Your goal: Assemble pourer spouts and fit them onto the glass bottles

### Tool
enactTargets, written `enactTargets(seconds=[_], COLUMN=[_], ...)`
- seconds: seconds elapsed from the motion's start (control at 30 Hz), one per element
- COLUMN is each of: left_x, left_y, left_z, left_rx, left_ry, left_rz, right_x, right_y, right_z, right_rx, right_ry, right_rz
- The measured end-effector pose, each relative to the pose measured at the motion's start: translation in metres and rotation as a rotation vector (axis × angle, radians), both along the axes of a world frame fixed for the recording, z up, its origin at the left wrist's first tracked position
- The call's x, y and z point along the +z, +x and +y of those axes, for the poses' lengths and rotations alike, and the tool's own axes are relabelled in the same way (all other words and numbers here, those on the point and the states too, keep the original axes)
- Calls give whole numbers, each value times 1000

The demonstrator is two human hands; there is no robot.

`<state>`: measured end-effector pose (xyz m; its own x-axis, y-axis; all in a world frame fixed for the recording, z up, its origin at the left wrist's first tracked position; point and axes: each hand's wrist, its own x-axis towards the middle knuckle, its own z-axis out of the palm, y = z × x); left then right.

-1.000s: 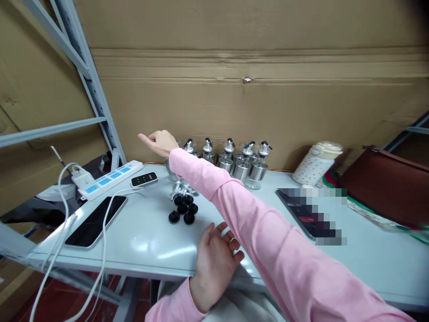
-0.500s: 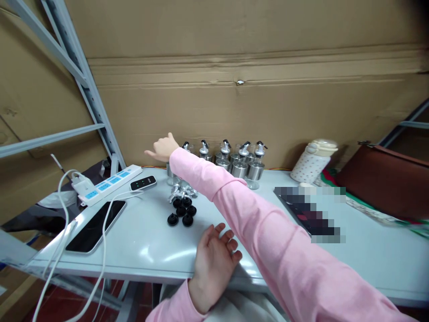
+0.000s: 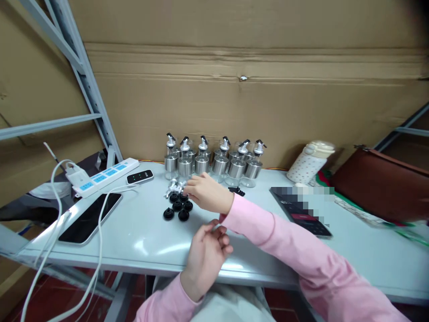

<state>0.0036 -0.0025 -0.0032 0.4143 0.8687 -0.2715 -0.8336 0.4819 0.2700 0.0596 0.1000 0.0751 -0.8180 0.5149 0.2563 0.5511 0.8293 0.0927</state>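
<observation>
My right hand (image 3: 209, 192) reaches over the table, fingers bent down at a small pile of silver pourer spouts (image 3: 170, 189). Its fingertips are partly hidden, so I cannot see whether they grip a piece. Just in front of the spouts lie several black round stoppers (image 3: 177, 206). Near the front edge rests my left hand (image 3: 208, 257), palm turned up, fingers loosely curled and apart, holding nothing. Behind the pile stand glass bottles with steel bands (image 3: 185, 168), in rows. The front ones carry silver pourers with black flip caps (image 3: 203, 141).
Small black pieces (image 3: 237, 191) lie right of my right hand. On the left are a phone (image 3: 90, 219), a power strip (image 3: 107, 176), a small black device (image 3: 140, 177) and white cables (image 3: 100, 223). A dark tablet-like object (image 3: 301, 212), a dotted flask (image 3: 308, 163) and a brown bag (image 3: 378, 183) are right.
My right hand has come back from the left end of the bottle row to the spout pile, uncovering the bottles. The left hand stays palm up near the front edge.
</observation>
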Motion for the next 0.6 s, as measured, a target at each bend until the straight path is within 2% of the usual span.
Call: enactTargets(seconds=[0.1,0.17,0.23,0.43,0.5,0.6], left_x=[-2,-4,-5,-5,-5,-5], left_y=[-1,-2,-2,-2,-2,-2], left_z=[2,2,3,2,3,4], left_rx=[-6,-11,-10,-7,-3,17], left_ry=[-29,-19,-10,-8,-14,-26], left_rz=[-25,-32,-32,-39,-43,-45], right_x=[-18,-22,-23,-31,-28,-17], right_y=[17,16,8,-19,-17,4], right_z=[13,25,35,43,39,26], right_rx=[-240,-425,-540,-574,-575,-553], right_ry=[-70,-122,-156,-175,-170,-167], right_rz=[-23,-15,5,50,60,145])
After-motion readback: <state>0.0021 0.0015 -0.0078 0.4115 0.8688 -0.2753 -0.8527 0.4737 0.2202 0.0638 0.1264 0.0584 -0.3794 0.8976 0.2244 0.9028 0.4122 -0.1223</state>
